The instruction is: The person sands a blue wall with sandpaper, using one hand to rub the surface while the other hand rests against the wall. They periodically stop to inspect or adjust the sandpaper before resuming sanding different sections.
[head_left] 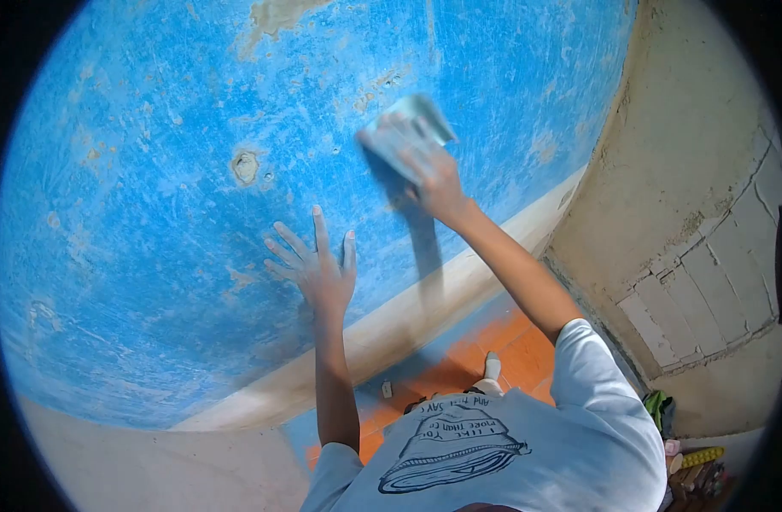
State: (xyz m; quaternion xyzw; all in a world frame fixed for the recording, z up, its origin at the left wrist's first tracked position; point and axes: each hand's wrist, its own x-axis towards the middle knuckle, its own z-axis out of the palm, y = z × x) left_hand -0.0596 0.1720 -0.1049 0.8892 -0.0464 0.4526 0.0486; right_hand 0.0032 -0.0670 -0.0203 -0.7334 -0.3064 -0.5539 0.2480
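A worn blue wall (pixel 186 256) with scuffs and bare patches fills the upper left. Flat against it, fingers spread, rests my left hand (pixel 321 269), dusty and holding nothing. Up and to the right, my right hand (pixel 421 166) presses a pale greenish sheet or pad (pixel 425 119) to the wall. That hand and the pad are blurred by motion, and the pad's exact kind cannot be made out. A chipped hole (pixel 245 168) shows in the wall above and left of my left hand.
Below the blue paint runs a cream band (pixel 391 328), above an orange tiled floor (pixel 515 346) with blue dust. Bare plaster with exposed blocks (pixel 707 299) is at the right. A green item (pixel 657 410) and a yellow object (pixel 703 458) lie at the lower right.
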